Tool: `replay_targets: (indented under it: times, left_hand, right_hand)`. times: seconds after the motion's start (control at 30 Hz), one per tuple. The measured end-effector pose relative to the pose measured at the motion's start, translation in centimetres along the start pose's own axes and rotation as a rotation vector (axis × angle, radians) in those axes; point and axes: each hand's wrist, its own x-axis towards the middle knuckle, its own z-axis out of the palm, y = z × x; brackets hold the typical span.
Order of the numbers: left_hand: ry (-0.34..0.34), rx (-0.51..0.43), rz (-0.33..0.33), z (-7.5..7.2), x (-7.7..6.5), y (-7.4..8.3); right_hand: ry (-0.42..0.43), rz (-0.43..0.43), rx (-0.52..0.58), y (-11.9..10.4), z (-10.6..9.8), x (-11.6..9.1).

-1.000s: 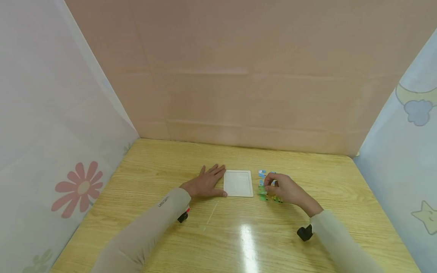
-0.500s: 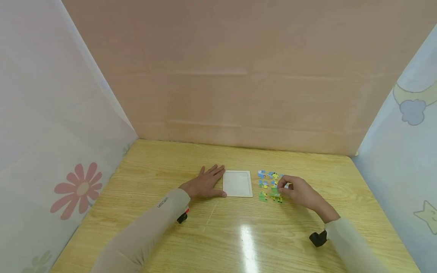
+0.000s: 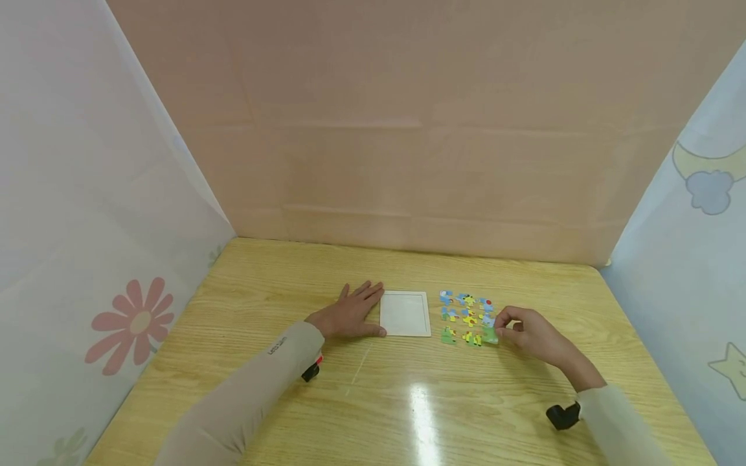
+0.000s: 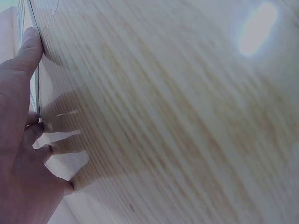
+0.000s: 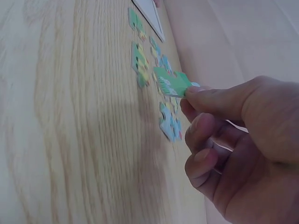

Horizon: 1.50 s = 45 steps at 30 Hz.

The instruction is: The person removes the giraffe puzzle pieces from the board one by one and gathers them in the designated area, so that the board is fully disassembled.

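Between thumb and forefinger, my right hand pinches a green puzzle piece, held just above the table in the right wrist view. Beside it lie several jigsaw pieces, blue, yellow and green, spaced apart in rough rows. My left hand lies flat with its fingers spread. Its thumb and fingertips touch the left edge of a white square puzzle tray with nothing in it. In the left wrist view, the left thumb rests against the tray's edge.
The wooden table carries the tray and pieces. A brown-pink sheet stands along its back edge. Patterned pale curtains close off the left and right sides. A bright light reflection shows near the front.
My right hand has moved right with the green piece, from over the left column of pieces to the right end of the bottom row. More pieces are uncovered. The left hand stays put.
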Motion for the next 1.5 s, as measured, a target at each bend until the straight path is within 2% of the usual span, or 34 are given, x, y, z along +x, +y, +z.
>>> replay_targets:
  times: [0.2,0.33,0.47,0.97,1.33,1.5]
  left_hand:
    - [-0.002,0.004,0.0,0.0,0.0,0.2]
    - [0.0,0.008,-0.001,0.0,0.0,0.2]
    - [-0.005,0.004,0.0,0.1,0.1,0.3]
    - [-0.042,0.011,-0.035,0.2,0.3,-0.2]
    - [-0.035,-0.017,-0.023,0.2,0.0,-0.4]
    - [-0.032,-0.004,-0.007,0.1,0.0,-0.3]
  right_hand:
    - [0.014,-0.012,-0.042,1.5,-0.4,-1.0]
    - [0.011,0.031,-0.049,2.6,-0.3,-1.4]
    - [0.001,0.077,-0.009,3.1,0.0,-1.5]
    - [0.036,0.115,0.026,2.4,0.5,-1.4]
    - [0.033,0.12,-0.003,1.9,0.4,-1.3]
    - [0.019,0.112,0.03,2.0,0.5,-1.3]
